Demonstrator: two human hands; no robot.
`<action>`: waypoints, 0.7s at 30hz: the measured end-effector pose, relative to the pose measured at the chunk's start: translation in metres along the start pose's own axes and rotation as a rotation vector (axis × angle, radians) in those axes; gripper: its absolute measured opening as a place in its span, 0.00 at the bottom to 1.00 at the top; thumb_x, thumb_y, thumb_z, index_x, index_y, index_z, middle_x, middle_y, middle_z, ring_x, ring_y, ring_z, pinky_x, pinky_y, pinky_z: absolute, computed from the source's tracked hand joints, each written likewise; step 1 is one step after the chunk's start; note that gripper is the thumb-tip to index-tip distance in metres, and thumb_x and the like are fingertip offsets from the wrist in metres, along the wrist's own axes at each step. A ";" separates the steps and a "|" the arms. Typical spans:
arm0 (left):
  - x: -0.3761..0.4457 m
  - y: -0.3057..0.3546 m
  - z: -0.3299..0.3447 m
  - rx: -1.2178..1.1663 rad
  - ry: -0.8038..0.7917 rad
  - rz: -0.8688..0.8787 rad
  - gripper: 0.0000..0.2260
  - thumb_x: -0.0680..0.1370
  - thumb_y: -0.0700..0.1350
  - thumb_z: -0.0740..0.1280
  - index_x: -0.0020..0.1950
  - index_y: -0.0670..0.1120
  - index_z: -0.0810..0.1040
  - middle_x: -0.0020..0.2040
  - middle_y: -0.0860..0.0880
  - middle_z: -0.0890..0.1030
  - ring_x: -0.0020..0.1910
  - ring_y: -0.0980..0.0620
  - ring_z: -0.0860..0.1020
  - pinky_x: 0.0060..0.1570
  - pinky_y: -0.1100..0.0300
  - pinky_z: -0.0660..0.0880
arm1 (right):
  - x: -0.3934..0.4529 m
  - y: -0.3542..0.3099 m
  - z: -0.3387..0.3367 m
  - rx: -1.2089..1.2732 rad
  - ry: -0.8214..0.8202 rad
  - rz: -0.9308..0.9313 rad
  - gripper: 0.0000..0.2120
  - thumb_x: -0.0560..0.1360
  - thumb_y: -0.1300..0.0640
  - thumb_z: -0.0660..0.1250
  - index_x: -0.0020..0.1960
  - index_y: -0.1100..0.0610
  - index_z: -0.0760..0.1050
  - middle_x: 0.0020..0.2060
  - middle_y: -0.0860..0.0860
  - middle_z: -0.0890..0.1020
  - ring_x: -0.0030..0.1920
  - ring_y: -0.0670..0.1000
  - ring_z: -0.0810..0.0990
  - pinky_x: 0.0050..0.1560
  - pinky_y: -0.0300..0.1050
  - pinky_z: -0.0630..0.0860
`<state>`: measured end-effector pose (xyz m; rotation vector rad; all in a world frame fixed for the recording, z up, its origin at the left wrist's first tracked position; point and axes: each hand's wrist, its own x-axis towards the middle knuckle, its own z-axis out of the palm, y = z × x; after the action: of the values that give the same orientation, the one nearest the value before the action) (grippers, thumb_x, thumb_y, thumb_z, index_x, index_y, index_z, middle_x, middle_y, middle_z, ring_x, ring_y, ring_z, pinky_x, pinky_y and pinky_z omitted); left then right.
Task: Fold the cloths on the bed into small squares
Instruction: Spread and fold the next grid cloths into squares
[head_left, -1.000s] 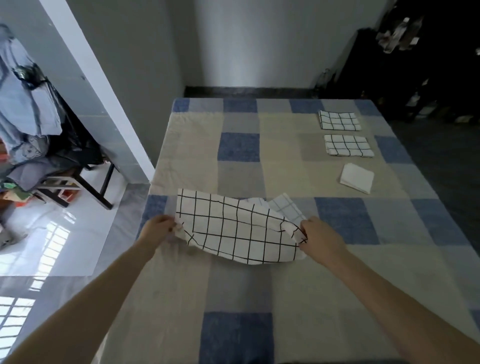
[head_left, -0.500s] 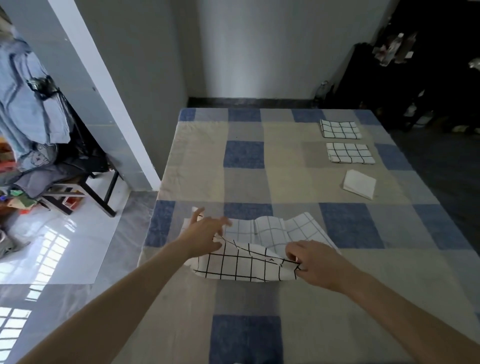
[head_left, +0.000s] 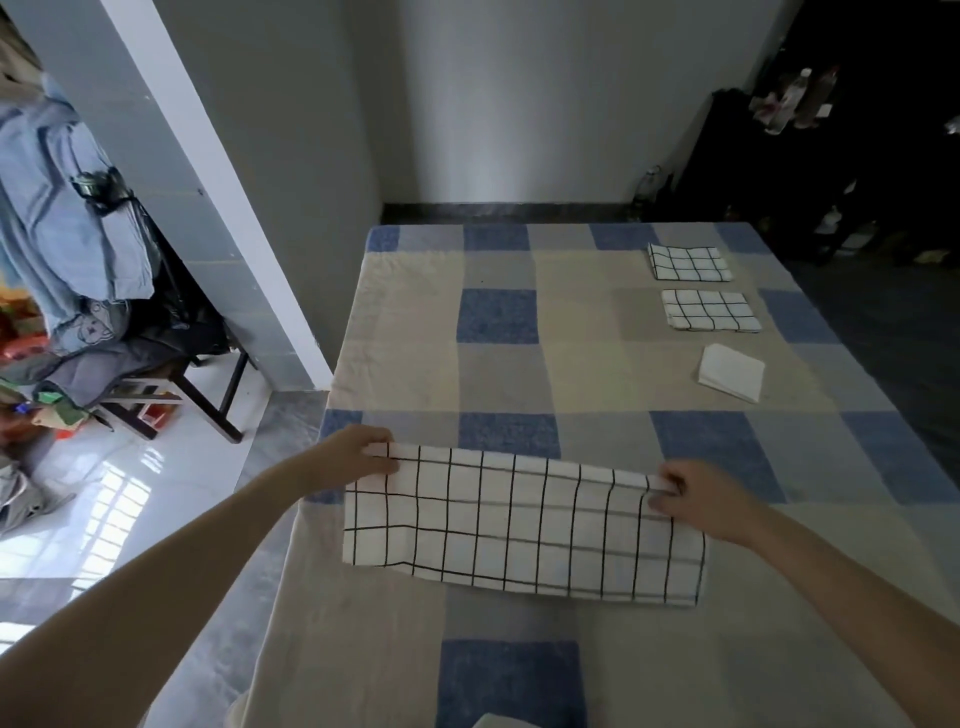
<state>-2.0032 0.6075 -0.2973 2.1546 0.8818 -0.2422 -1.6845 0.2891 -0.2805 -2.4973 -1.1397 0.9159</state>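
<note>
A white cloth with a black grid (head_left: 519, 525) lies as a long flat strip across the near part of the checked bed (head_left: 587, 374). My left hand (head_left: 358, 449) pinches its far left corner. My right hand (head_left: 696, 493) pinches its far right corner. Both far corners are held at the strip's upper edge. Two folded grid cloths lie at the far right, the farther folded grid cloth (head_left: 688, 262) and the nearer folded grid cloth (head_left: 709, 310), and a folded plain white cloth (head_left: 731, 371) lies below them.
The bed's left edge drops to a grey floor, with a pillar (head_left: 208, 171) beyond it. A chair heaped with clothes (head_left: 78, 260) stands at the far left. Dark furniture (head_left: 831, 156) sits past the bed's right side. A pale thing (head_left: 498, 721) pokes in at the bottom edge.
The crumpled grid cloth has been spread out into a long flat strip. My hands moved apart and each now holds a far corner.
</note>
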 end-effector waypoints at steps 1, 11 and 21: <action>0.001 -0.001 -0.002 -0.085 0.082 -0.017 0.05 0.76 0.43 0.71 0.46 0.42 0.80 0.41 0.48 0.80 0.42 0.50 0.77 0.44 0.61 0.73 | 0.003 0.000 -0.003 0.072 0.114 0.020 0.17 0.74 0.55 0.71 0.34 0.55 0.65 0.28 0.49 0.69 0.29 0.47 0.68 0.32 0.40 0.62; 0.003 -0.022 -0.014 -0.515 -0.082 -0.312 0.11 0.74 0.43 0.73 0.52 0.38 0.78 0.41 0.43 0.82 0.35 0.49 0.81 0.34 0.60 0.77 | 0.012 0.001 -0.024 0.295 -0.205 0.179 0.05 0.74 0.56 0.72 0.45 0.54 0.76 0.34 0.49 0.71 0.33 0.46 0.70 0.33 0.37 0.67; 0.045 0.040 -0.082 -0.278 0.036 -0.431 0.10 0.82 0.42 0.62 0.41 0.40 0.73 0.28 0.45 0.78 0.19 0.52 0.75 0.17 0.68 0.64 | 0.071 -0.039 -0.079 -0.016 0.111 0.203 0.17 0.74 0.53 0.70 0.59 0.62 0.79 0.55 0.61 0.81 0.56 0.58 0.79 0.53 0.45 0.72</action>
<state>-1.9526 0.6721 -0.2375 1.7026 1.3156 -0.2763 -1.6225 0.3703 -0.2332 -2.6770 -0.8760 0.8072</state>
